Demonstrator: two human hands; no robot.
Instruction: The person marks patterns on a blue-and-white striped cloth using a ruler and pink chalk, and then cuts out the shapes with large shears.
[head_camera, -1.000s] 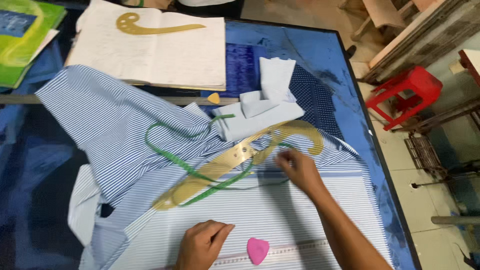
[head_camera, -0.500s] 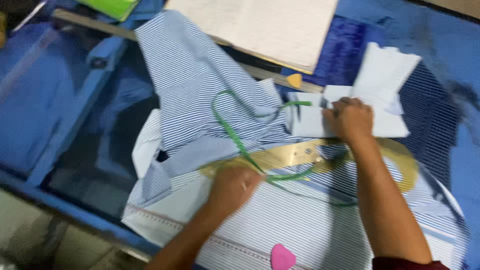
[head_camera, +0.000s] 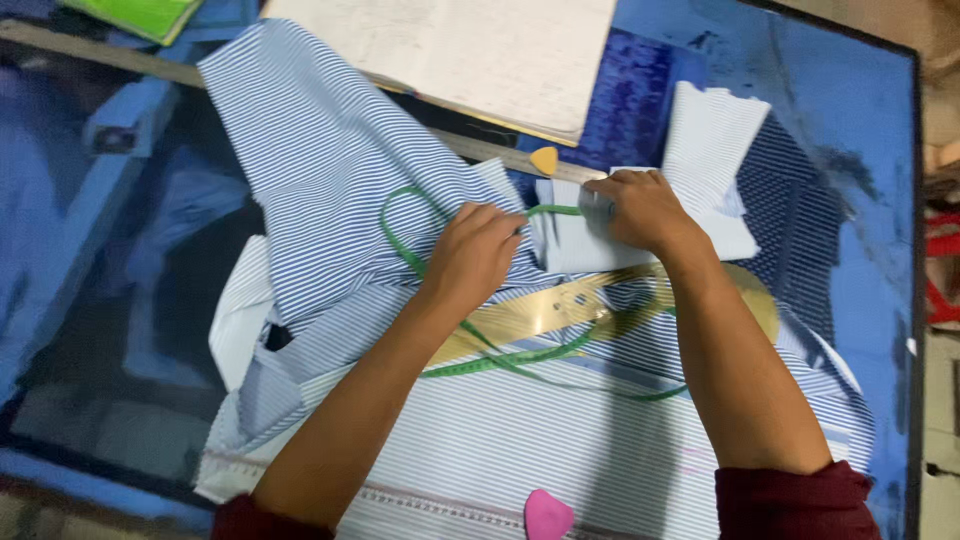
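1. Your left hand has moved up from the lower cloth; its fingers now curl onto the green measuring tape over the striped fabric.
2. Your right hand has left the brass curve ruler and presses flat on the folded white piece, pinning the tape's end.
3. The pink chalk lies unused near you, so you have gone from ruling to measuring.

pink chalk cut by bottom edge | brass curve ruler partly under forearms
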